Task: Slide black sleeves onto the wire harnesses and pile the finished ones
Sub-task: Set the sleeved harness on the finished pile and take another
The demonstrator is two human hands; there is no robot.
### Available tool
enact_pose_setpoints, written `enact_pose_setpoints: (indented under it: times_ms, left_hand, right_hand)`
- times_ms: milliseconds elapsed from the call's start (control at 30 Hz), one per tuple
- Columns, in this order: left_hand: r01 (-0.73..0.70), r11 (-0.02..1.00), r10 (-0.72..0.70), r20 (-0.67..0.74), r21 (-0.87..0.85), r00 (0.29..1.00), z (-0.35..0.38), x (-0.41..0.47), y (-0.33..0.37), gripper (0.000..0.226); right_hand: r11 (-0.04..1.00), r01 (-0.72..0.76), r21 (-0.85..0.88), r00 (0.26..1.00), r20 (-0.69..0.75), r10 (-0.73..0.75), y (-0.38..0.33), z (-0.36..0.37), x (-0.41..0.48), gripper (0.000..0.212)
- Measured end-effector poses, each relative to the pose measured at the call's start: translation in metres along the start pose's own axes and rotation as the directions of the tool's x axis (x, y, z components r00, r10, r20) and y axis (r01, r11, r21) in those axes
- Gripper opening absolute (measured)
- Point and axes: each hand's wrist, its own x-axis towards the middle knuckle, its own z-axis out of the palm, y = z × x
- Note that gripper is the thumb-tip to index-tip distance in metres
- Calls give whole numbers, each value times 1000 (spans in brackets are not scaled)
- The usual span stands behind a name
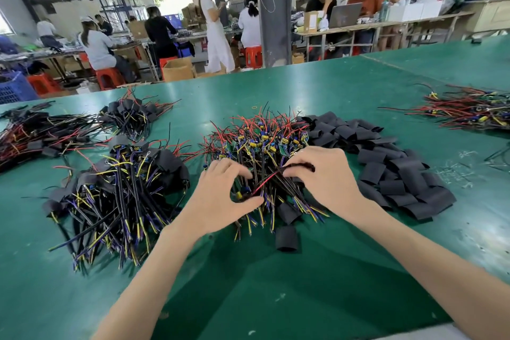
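Nearest the front edge of the counter point(248, 284), a loose black sleeve point(287, 237) lies just short of the hands, held by neither. The left hand point(220, 196) is curled, thumb and fingertips pinching one end of a wire harness point(269, 181). The right hand point(325, 174) is likewise curled and pinches the same harness's red and black leads at the other end. The harness therefore spans between them, just above the unsleeved pile point(262, 143) at the counter's middle. By its look, a harness is light and limp along the wires and stiff only at the small component board, whose parts seem fragile. Grip the bundled leads just behind the board, not the components. The sleeves appear thin, soft and flattened, so the mouth probably needs opening before sliding. The sleeve stock point(386, 168) lies just right of the unsleeved pile. The finished pile point(118, 188) lies to the left, with more harnesses point(469, 110) toward the far right edge.
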Motion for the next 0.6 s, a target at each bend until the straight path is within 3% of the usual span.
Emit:
enact_pose_setpoints:
  times_ms: [100, 300, 467, 600]
  left_hand:
    - [77, 994, -87, 129, 78, 988, -1, 0, -10, 28]
    - [175, 962, -134, 201, -208, 971, -10, 4, -8, 17]
    - [226, 890, -134, 247, -397, 960, -18, 4, -7, 11]
    - [178, 874, -74, 238, -452, 968, -17, 1, -3, 12]
  right_hand:
    - [994, -75, 78, 995, -63, 80, 4, -4, 2, 6]
    - [995, -84, 56, 994, -64, 87, 8, -8, 5, 7]
    - [994, -60, -95, 991, 114, 70, 17, -10, 6, 24]
    - [983, 55, -174, 979, 201, -19, 15, -9, 2, 38]
